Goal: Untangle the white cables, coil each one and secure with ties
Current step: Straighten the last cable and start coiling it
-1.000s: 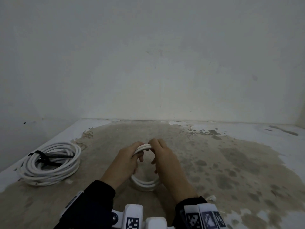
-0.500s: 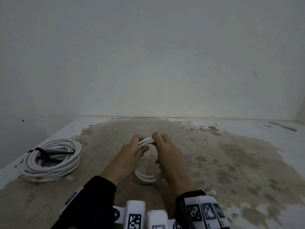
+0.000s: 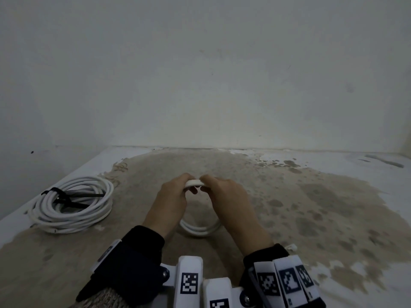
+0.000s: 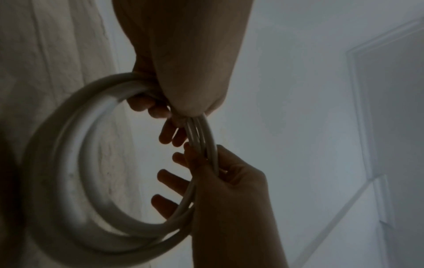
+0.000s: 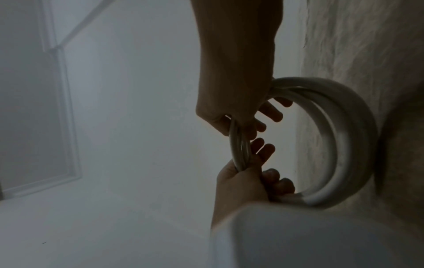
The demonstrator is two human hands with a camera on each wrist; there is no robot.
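White cable coil (image 3: 200,227) stands upright on the desk (image 3: 311,207) in the head view, its top gripped between left hand (image 3: 171,201) and right hand (image 3: 226,201) — a tied coil (image 3: 71,205) with black ties (image 3: 66,196) lies well left. Left wrist view shows what knuckles hide there: three strands pinched by curled fingers (image 4: 158,108). Right wrist view adds the right hand's fingers (image 5: 270,112) reaching through the ring.

We see dim, flat, grey light throughout. Both wrist views are backlit, leaving the hands dark and noisy, and their wide-angle edges bend and blur.
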